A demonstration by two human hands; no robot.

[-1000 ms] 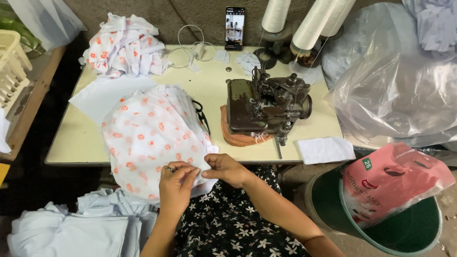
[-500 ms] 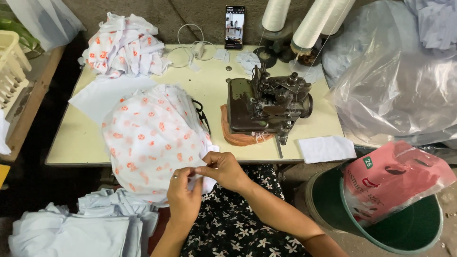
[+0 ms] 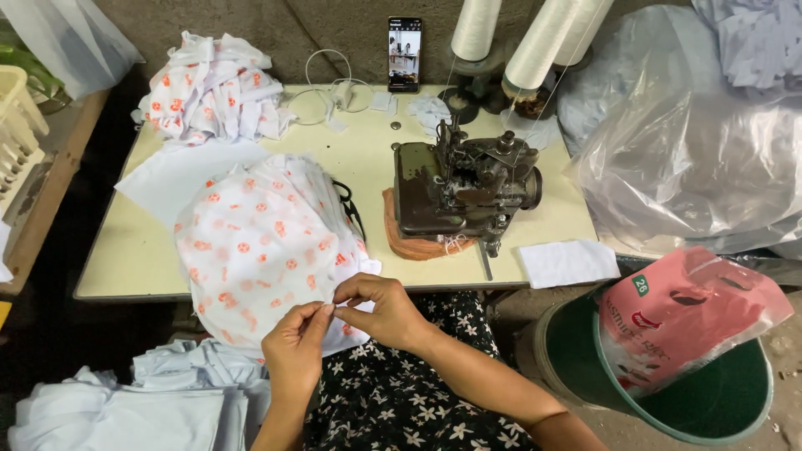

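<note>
Two hands meet just in front of the sewing machine [image 3: 464, 190], at the near edge of the table [image 3: 125, 259]. Your left hand [image 3: 294, 347] and your right hand [image 3: 380, 311] both pinch the near edge of the white fabric with orange print [image 3: 259, 242], fingertips closed on it and almost touching each other. That fabric lies in a rounded heap to the left of the sewing machine and spills over the table edge toward your lap. Farther left of the machine and behind the heap, a second bundle of the same printed cloth [image 3: 209, 88] sits at the table's far corner. Behind the machine stand the thread cones [image 3: 535, 50] and an upright phone [image 3: 405, 52]. To the right of the machine, a small white cloth piece [image 3: 566, 262] lies on the table edge, and beyond it a green bin [image 3: 718, 401] holds a pink plastic bag [image 3: 677, 317]. Pale blue cloth [image 3: 109, 409] is piled low to the machine's left, below the table.
</note>
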